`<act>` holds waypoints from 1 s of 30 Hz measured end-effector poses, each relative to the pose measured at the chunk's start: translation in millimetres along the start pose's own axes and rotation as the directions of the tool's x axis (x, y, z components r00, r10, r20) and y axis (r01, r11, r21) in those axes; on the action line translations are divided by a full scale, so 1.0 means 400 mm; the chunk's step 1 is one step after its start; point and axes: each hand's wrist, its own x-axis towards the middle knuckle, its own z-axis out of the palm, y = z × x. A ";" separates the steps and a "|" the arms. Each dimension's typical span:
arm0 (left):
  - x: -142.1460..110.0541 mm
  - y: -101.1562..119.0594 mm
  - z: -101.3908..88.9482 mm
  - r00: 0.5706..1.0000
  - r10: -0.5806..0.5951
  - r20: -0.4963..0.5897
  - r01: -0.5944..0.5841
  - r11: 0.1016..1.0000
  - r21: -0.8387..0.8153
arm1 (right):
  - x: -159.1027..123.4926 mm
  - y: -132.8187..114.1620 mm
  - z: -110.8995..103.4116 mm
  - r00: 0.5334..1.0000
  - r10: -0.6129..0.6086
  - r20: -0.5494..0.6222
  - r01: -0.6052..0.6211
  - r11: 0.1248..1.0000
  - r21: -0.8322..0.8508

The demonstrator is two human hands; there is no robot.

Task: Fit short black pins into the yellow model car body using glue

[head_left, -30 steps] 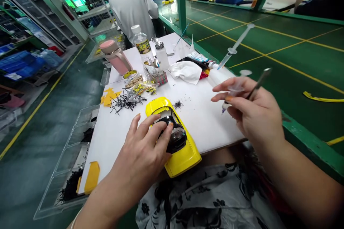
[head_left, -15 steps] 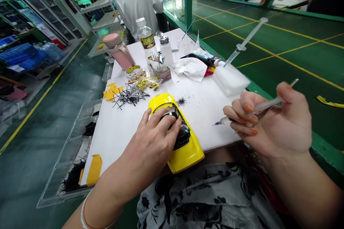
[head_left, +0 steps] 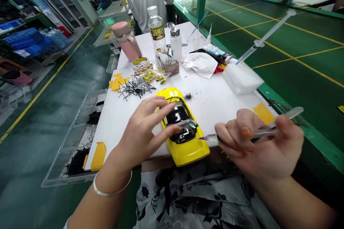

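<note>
A yellow toy car body (head_left: 185, 146) with a black interior lies on the white work board (head_left: 215, 103), its rear over the front edge. My left hand (head_left: 142, 132) rests on the car's left side, with fingers spread and fingertips touching the black cabin. My right hand (head_left: 258, 143) is closed round a small syringe (head_left: 242, 136). The syringe's purple needle tip points at the car's right side and nearly touches it.
Black pins (head_left: 134, 89), yellow parts (head_left: 118, 81), a pink bottle (head_left: 127, 41), a water bottle (head_left: 157, 28), a white cloth (head_left: 200, 64) and a propped syringe (head_left: 264, 37) sit farther back. A clear tray (head_left: 77, 139) lies at left. A person in white stands behind.
My right hand has come down and left, bringing the syringe tip to the car's side. My left hand has slid off the cabin toward the car's left edge.
</note>
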 end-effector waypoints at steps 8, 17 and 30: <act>-0.029 -0.094 0.110 0.717 -0.595 -0.363 0.337 0.751 -0.567 | 0.021 0.066 0.064 0.996 0.002 0.087 -0.007 0.998 0.063; -0.036 -0.094 0.102 0.657 -0.690 -0.303 0.348 0.635 -0.690 | 0.029 0.092 0.069 0.996 -0.036 0.076 0.034 0.999 0.033; -0.041 -0.100 0.103 0.662 -0.684 -0.306 0.342 0.639 -0.689 | 0.026 0.091 0.072 0.997 -0.012 0.082 0.012 1.000 0.001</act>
